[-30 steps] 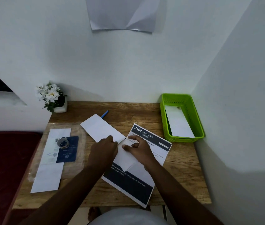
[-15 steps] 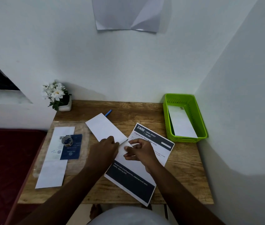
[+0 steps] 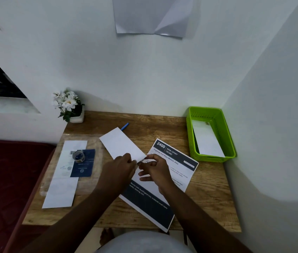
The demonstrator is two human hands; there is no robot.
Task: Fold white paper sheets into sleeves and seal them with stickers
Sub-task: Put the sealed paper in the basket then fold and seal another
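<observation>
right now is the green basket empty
No, the green basket at the table's back right corner holds a folded white paper lying along its bottom.

Wood, paper and plastic on a small corner surface

The surface [image 3: 208, 194] is matt, grained wood. The folded sheet [image 3: 122, 145] is plain matt white paper; the printed page [image 3: 179, 165] under it is smooth paper with dark ink bands. The green basket [image 3: 230, 141] is perforated plastic with a slight sheen. A clear film sleeve [image 3: 99, 143] looks glossy.
</observation>
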